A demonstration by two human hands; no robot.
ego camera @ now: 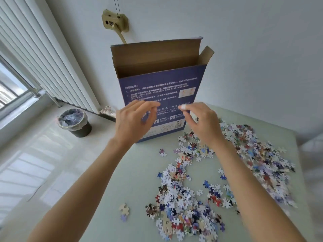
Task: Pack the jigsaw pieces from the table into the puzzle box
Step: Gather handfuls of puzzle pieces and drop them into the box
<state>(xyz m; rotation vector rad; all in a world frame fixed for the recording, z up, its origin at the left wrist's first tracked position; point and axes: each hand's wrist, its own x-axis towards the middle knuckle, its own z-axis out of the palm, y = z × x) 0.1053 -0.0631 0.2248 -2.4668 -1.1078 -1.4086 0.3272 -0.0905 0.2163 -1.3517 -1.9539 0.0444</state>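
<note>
A tall blue puzzle box (157, 88) stands upright at the table's far left corner, its top flaps open. Loose jigsaw pieces (185, 198) lie scattered over the pale green table (139, 180), with a denser heap (258, 154) to the right. My left hand (132, 121) is raised in front of the box's lower face, fingers curled around a few pieces. My right hand (201, 119) hovers beside it, fingers pinched on pieces, one dark piece showing at its edge.
A bin (74, 122) with a plastic liner stands on the floor to the left, below a white radiator (43, 67). A window is at the far left. Two stray pieces (124, 212) lie near the table's left edge.
</note>
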